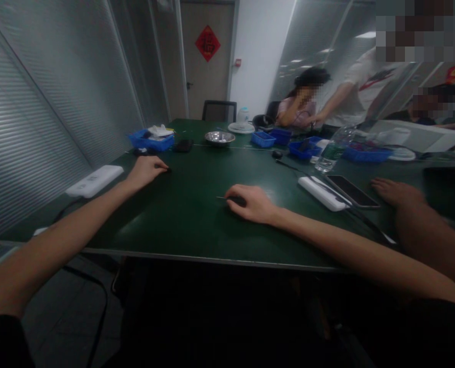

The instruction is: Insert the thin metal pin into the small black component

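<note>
My left hand (145, 171) rests over the table's left side, thumb and fingertips pinched on a small dark piece (168, 169), too small to name. Nearer the middle, my right hand (252, 203) is closed around a slim tool with a dark handle and a thin metal shaft (220, 197). Its shaft points left, low over the green tabletop (173, 220). The fingers hide part of the handle, and the kind of tool cannot be made out. A wide gap lies between both hands.
Beyond are a metal bowl (219, 138), blue baskets (152, 142) and a dark phone-like object (184, 146). White power strips lie left (95, 181) and right (322, 193), beside a phone (353, 191), a water bottle (332, 151) and another person's hand (398, 191). People are at the far right.
</note>
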`<action>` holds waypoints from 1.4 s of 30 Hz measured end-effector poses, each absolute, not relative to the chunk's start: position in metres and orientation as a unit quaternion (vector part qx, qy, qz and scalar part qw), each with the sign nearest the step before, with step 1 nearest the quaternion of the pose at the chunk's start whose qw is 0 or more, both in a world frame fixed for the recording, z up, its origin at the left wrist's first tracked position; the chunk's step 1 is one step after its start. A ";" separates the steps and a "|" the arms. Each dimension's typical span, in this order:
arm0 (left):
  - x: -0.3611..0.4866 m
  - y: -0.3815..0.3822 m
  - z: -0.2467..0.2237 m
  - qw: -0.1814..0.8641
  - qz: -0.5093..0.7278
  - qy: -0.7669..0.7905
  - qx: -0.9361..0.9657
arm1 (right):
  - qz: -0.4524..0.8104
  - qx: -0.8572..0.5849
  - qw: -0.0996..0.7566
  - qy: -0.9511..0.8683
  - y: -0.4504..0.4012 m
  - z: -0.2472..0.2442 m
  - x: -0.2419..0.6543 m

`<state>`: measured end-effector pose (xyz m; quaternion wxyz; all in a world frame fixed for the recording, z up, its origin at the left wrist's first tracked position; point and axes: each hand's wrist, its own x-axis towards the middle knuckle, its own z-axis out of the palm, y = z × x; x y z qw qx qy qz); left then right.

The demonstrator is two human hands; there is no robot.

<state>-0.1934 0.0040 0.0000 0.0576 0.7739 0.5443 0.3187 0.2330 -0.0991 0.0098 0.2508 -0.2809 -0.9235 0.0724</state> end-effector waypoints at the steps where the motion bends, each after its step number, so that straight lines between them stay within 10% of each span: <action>1: -0.194 0.004 -0.001 0.050 0.316 0.540 0.778 | 0.073 -0.279 0.251 -0.924 -0.099 0.010 0.233; 42: -0.076 -0.075 0.007 0.257 0.229 0.220 0.913 | 0.054 -0.218 0.204 -0.953 -0.100 0.008 0.229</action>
